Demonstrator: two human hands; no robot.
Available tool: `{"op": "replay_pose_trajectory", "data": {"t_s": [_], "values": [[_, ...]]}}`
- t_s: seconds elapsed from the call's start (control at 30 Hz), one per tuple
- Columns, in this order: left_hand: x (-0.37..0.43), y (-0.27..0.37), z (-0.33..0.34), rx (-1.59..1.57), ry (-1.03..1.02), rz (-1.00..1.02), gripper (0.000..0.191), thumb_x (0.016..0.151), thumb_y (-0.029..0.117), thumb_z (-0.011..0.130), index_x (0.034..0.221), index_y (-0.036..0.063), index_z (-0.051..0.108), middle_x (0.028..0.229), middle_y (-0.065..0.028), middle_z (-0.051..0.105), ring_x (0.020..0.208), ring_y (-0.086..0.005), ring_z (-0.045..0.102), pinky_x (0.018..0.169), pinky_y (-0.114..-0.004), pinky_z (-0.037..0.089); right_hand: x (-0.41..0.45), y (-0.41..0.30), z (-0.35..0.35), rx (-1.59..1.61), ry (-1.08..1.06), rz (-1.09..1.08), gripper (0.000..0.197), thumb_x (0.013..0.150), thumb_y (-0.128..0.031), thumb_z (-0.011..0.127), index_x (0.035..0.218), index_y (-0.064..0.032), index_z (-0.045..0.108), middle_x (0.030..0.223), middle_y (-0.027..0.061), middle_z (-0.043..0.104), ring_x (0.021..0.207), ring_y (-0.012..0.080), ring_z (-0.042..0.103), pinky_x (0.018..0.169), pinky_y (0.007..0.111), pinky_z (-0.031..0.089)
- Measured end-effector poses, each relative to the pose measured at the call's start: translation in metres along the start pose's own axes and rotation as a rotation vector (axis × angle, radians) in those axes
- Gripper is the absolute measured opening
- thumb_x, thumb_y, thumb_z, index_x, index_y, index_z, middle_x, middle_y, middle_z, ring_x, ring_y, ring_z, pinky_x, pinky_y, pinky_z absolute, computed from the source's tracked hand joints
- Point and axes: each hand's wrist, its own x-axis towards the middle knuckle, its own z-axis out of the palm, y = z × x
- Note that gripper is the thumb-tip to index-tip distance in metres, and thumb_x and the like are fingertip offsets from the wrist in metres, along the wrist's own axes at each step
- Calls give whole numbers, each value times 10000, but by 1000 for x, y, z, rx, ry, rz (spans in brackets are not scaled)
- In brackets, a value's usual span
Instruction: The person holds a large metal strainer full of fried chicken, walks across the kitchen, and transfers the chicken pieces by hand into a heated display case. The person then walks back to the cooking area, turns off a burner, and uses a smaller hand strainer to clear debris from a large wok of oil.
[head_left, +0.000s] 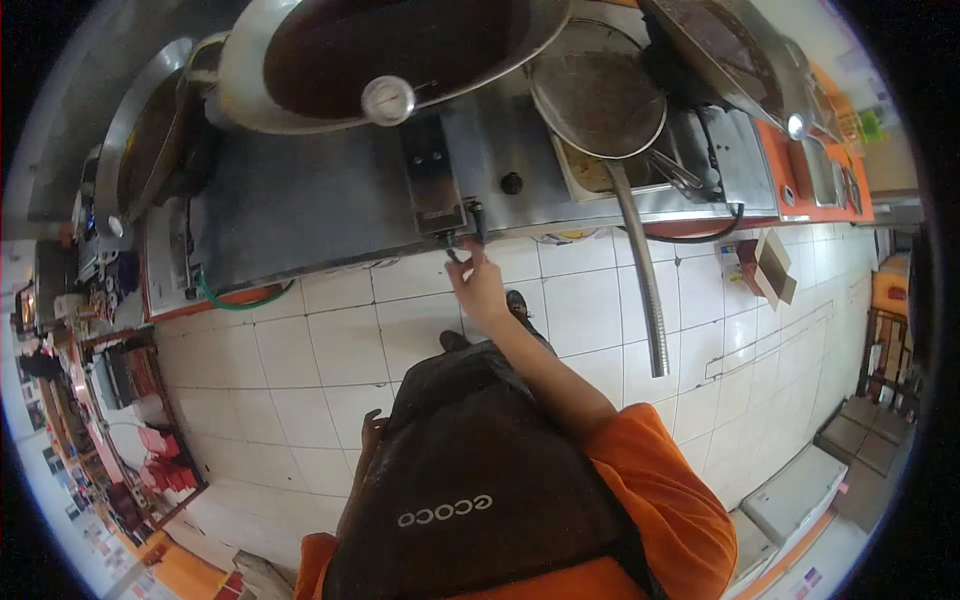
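My right hand (478, 289) reaches to the front edge of a steel counter (315, 187). Its thumb and fingers are at a small dark valve-like fitting (451, 246) under a metal control box (435, 187); the exact grip is partly hidden. A black handle (476, 214) stands beside the box, and a black knob (512, 183) is farther right. My left hand (373, 427) hangs low by my dark apron (480, 450), loosely curled with nothing visible in it. Above the box is a large wok (244, 82) of dark liquid, with a dial thermometer (388, 100) at its rim.
A round strainer (600, 105) rests over a metal pan (581, 180), its long handle (641, 285) jutting past the counter edge. Other large pans stand left (112, 127) and right (757, 82). An open cardboard box (772, 270) sits on the tiled floor (585, 337). A green hose (232, 304) loops below the counter.
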Motion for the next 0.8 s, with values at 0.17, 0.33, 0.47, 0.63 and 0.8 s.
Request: {"op": "replay_pose_trajectory", "data": {"t_s": [0.17,0.33,0.47,0.63,0.8], "values": [[72,133,43,33,-79,-422,330,917,118,605,1234,36,565,1039,-122,685,934,-211,677,783,-339,559,-36,-107,-142,496,-360,124,322,904,-89,629,1199,25,564,781,83,653,601,89,590,552,242,445],[156,308,134,-12,-371,-283,341,962,235,590,1246,46,565,1056,-90,676,981,-170,637,832,-312,512,-6,-84,-293,454,217,163,235,948,-170,586,1091,16,607,788,75,648,557,95,586,496,225,448],[189,438,225,-179,-749,-273,448,1004,321,531,1369,68,478,1235,-120,615,1158,-208,587,993,-369,457,54,45,-321,440,194,482,328,953,-302,591,1109,-13,584,793,59,641,589,116,598,459,250,439],[178,520,337,-444,-954,-414,456,1010,290,510,1383,41,429,1264,-133,600,1137,-212,589,968,-374,475,100,123,-264,939,203,454,272,925,-351,641,1015,-112,549,734,-7,553,657,104,547,548,267,442],[158,535,366,-950,-716,-596,352,939,273,623,1229,118,496,1004,-23,595,891,-134,583,735,-294,481,94,125,-238,1137,149,528,198,913,-291,636,945,-130,524,737,-24,519,674,94,523,578,286,425]]}}
